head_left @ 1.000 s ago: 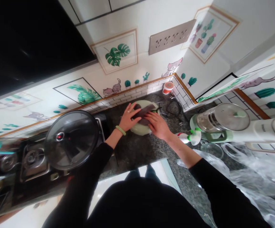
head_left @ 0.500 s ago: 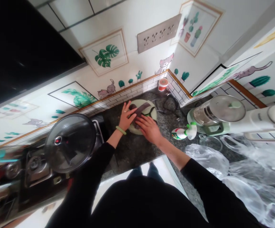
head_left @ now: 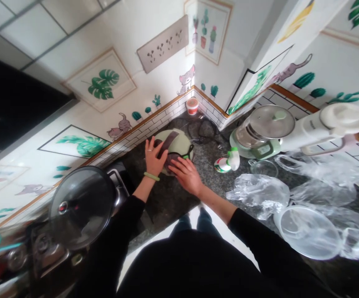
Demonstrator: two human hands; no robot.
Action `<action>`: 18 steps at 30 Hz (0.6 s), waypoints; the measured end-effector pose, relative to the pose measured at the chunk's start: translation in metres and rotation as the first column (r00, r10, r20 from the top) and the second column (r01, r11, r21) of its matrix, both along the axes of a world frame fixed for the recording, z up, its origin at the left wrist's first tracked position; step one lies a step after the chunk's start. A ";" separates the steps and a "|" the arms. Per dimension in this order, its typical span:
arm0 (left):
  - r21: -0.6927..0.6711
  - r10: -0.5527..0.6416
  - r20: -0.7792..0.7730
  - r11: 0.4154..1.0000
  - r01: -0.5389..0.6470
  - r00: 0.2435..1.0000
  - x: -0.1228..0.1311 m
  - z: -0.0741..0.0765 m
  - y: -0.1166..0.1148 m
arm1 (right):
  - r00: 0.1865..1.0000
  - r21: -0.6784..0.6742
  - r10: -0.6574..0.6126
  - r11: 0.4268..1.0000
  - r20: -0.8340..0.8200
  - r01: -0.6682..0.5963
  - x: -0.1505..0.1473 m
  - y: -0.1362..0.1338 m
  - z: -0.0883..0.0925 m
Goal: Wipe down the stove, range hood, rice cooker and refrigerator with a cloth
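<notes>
A round, pale green appliance (head_left: 178,142) sits on the dark countertop in the corner, with a dark band (head_left: 168,140) over its top and a black-and-green strip at its right side. My left hand (head_left: 155,160) rests on its left side, fingers spread, with a ring and a light green bangle on that arm. On the near side my right hand (head_left: 186,174) lies with fingers stretched over the appliance's dark front part. Both hands touch it, and neither is wrapped round anything visible. My hands partly hide the front of the appliance.
Left is a glass-lidded pan (head_left: 81,207) on the stove. A black cord (head_left: 202,134) and a red-and-white tub (head_left: 192,106) lie behind. To the right are a spray bottle (head_left: 227,162), a blender-like appliance (head_left: 261,132), plastic bags (head_left: 258,192) and a clear plastic tub (head_left: 308,231).
The view has swung, so the scene sits further left. My left hand has shifted toward the appliance's left edge and my right hand toward its near side, leaving more of its top showing.
</notes>
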State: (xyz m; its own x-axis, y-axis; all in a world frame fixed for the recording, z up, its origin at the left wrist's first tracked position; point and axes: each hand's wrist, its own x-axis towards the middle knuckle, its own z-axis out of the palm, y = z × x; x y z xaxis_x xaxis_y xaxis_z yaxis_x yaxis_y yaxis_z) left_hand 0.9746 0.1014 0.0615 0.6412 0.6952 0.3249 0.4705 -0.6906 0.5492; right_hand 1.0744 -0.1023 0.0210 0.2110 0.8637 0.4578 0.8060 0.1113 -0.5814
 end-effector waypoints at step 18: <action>0.066 -0.237 -0.196 0.965 0.254 0.952 0.038 0.027 0.014 | 0.776 0.038 -0.398 0.879 -0.490 0.475 -0.016 0.039 -0.013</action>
State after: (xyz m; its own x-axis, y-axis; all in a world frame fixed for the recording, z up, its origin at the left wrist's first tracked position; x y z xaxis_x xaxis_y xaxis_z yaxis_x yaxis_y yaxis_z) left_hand 1.0122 0.1156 0.0886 0.8430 0.4824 0.2382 0.3678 -0.8398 0.3993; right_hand 1.0580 -0.0631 0.0076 0.7642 0.5555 0.3278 0.4360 -0.0705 -0.8972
